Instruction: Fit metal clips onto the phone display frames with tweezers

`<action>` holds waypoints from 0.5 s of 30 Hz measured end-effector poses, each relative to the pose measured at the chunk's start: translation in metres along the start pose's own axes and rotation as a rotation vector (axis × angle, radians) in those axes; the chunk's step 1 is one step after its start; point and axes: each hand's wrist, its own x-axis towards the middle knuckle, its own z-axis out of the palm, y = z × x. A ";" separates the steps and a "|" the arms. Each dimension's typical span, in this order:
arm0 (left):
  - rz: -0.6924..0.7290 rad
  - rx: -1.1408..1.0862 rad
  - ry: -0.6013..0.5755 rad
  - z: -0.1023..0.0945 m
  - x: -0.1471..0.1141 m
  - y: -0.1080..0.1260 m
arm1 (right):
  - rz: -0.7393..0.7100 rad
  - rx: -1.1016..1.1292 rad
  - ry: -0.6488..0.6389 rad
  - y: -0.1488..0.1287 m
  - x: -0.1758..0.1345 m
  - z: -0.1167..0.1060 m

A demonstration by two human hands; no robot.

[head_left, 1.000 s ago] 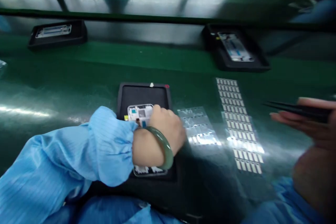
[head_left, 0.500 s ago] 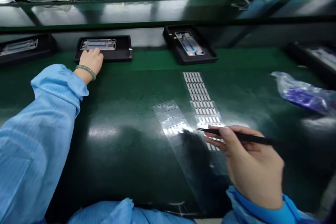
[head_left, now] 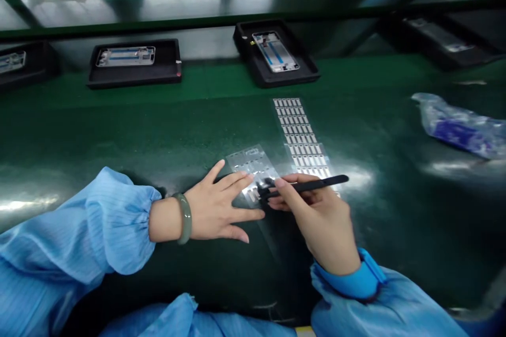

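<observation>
My left hand point(head_left: 217, 205) lies with its fingers spread, the fingertips on the left edge of a clear sheet of small stickers point(head_left: 253, 160). In my right hand point(head_left: 320, 216) is a pair of black tweezers point(head_left: 316, 184), held like a pen. Their tips point left at the lower stickers on that sheet, close to my left fingers; whether they grip a sticker I cannot tell. A longer sheet with rows of pale stickers point(head_left: 298, 126) lies just beyond my right hand, which covers its near end.
Along the back stand black trays point(head_left: 168, 66) with phone frames point(head_left: 274, 51) in them, one tray point(head_left: 484, 58) at the far right. A clear plastic bag with something purple inside point(head_left: 462, 126) lies on the right of the green table point(head_left: 158, 126). A shelf edge point(head_left: 205, 26) runs behind.
My left hand has come back from the tray at the back left to the clear sheet and spread its fingers. My right hand has moved left with the tweezers, onto that sheet.
</observation>
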 end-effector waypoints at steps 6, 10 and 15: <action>-0.035 -0.032 -0.077 -0.003 0.000 -0.002 | 0.102 0.171 -0.046 -0.013 0.006 -0.003; -0.039 -0.140 -0.119 -0.011 0.011 0.001 | 0.173 0.395 0.022 -0.025 0.014 -0.017; -0.307 -0.178 0.093 -0.024 0.092 -0.051 | 0.172 0.669 0.240 -0.028 0.024 -0.029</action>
